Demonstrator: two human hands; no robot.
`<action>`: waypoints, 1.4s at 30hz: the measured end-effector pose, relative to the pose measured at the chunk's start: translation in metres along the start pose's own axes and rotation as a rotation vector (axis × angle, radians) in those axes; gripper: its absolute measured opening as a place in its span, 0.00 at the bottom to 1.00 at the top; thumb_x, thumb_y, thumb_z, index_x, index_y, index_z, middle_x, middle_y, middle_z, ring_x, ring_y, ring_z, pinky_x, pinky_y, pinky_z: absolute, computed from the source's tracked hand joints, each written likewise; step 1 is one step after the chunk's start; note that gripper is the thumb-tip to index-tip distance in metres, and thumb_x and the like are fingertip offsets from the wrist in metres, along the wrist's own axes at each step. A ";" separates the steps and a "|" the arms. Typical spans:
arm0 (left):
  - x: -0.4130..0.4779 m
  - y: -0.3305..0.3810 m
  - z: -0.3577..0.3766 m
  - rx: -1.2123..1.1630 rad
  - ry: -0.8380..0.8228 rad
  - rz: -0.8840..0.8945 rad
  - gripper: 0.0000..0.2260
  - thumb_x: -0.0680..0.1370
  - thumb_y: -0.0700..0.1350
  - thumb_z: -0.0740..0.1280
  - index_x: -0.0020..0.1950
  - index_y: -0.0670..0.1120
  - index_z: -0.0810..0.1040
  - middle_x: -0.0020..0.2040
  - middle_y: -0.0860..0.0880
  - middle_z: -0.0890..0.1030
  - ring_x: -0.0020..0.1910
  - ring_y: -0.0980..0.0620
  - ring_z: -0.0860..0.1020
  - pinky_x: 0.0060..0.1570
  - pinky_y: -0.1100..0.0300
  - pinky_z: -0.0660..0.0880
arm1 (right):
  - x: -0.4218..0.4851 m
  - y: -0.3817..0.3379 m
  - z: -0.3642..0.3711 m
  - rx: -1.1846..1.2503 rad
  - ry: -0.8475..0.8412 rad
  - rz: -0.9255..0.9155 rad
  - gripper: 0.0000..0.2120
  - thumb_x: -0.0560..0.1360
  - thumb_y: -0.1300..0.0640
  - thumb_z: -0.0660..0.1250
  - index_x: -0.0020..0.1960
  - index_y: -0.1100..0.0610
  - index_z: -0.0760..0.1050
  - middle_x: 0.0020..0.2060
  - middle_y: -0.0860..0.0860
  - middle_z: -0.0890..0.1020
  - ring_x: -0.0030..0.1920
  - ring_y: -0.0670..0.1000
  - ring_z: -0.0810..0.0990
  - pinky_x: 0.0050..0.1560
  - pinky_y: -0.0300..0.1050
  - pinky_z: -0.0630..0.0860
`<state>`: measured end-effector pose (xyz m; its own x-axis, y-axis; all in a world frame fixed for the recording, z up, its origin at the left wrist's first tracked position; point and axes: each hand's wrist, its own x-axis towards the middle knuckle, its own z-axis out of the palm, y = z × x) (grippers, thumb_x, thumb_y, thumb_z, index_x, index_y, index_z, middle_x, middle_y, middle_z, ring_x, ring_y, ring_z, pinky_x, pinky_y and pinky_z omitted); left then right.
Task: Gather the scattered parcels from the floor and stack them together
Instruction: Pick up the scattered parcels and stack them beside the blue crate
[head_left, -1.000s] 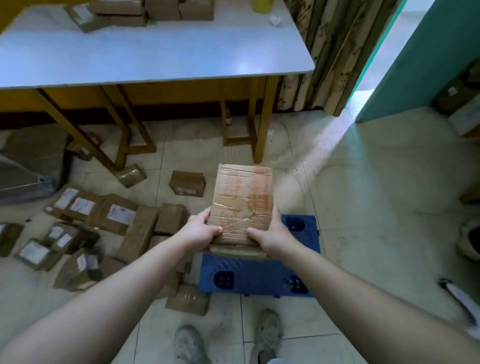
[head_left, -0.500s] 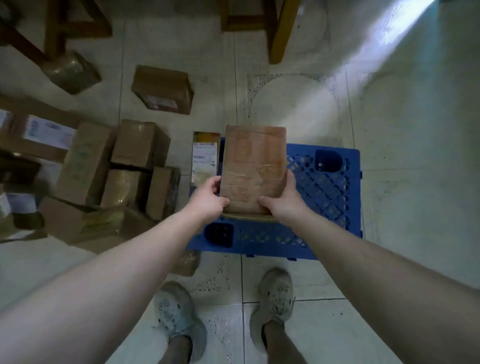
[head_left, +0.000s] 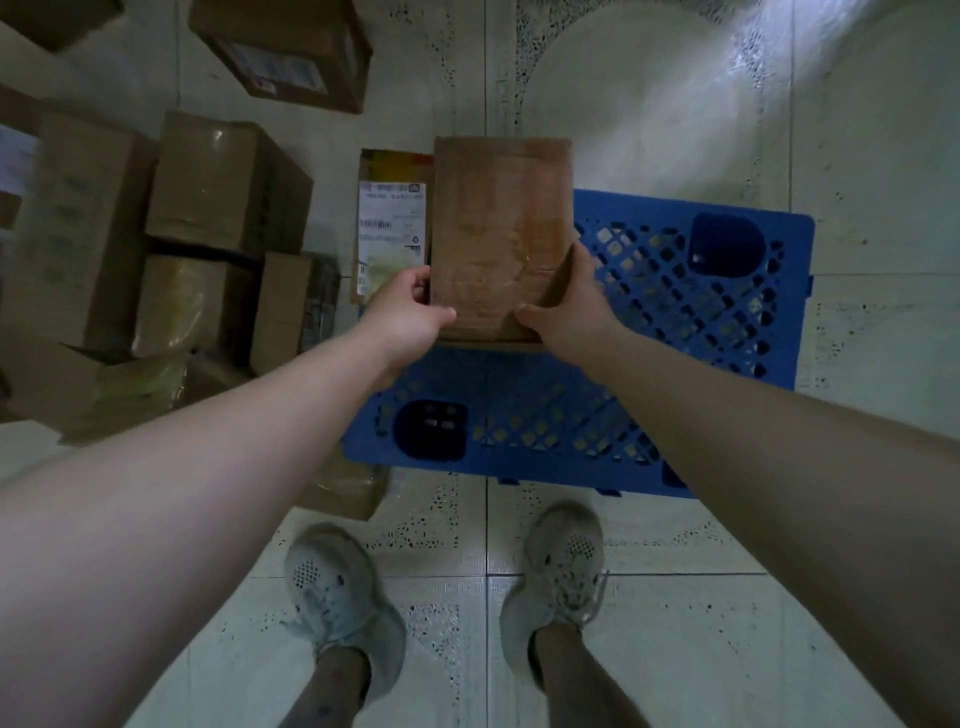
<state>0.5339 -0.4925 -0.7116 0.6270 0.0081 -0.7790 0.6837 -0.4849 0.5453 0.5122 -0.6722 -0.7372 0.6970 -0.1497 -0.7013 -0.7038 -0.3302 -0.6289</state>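
I hold a flat brown taped parcel with both hands over the left part of a blue plastic pallet. My left hand grips its near left corner and my right hand grips its near right edge. A second brown edge shows just under the parcel's near side. Beside it on the left lies a parcel with a white label. Several brown parcels lie bunched on the floor at the left.
Another labelled box lies at the top left. A small wrapped parcel sits by the pallet's near left corner. My two grey shoes stand on the pale tiled floor just before the pallet.
My view has tipped down from the table and doorway to the floor. The parcel in both hands has come lower and closer over the pallet's left part.
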 end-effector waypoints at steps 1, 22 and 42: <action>0.002 0.000 0.000 -0.006 0.003 0.002 0.28 0.77 0.38 0.67 0.75 0.47 0.62 0.68 0.48 0.72 0.62 0.50 0.73 0.65 0.48 0.70 | 0.004 -0.001 0.002 -0.016 0.000 0.003 0.43 0.73 0.57 0.72 0.76 0.48 0.47 0.68 0.51 0.68 0.65 0.53 0.70 0.64 0.49 0.70; -0.073 -0.063 -0.142 0.214 0.162 -0.038 0.32 0.76 0.48 0.69 0.76 0.51 0.58 0.74 0.46 0.64 0.71 0.45 0.66 0.66 0.48 0.66 | -0.070 -0.091 0.057 -0.565 -0.028 -0.218 0.37 0.75 0.51 0.66 0.78 0.51 0.49 0.77 0.54 0.54 0.75 0.59 0.53 0.71 0.55 0.58; -0.022 -0.269 -0.363 0.147 0.114 -0.186 0.30 0.78 0.55 0.65 0.76 0.47 0.59 0.71 0.43 0.68 0.67 0.41 0.69 0.52 0.56 0.66 | -0.097 -0.112 0.363 -0.444 -0.136 0.115 0.37 0.75 0.41 0.64 0.76 0.56 0.55 0.69 0.56 0.69 0.63 0.58 0.73 0.59 0.49 0.74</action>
<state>0.4713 -0.0453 -0.7284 0.5393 0.2035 -0.8171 0.7349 -0.5875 0.3388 0.4734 -0.2819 -0.7205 0.5726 -0.0949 -0.8144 -0.6279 -0.6895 -0.3611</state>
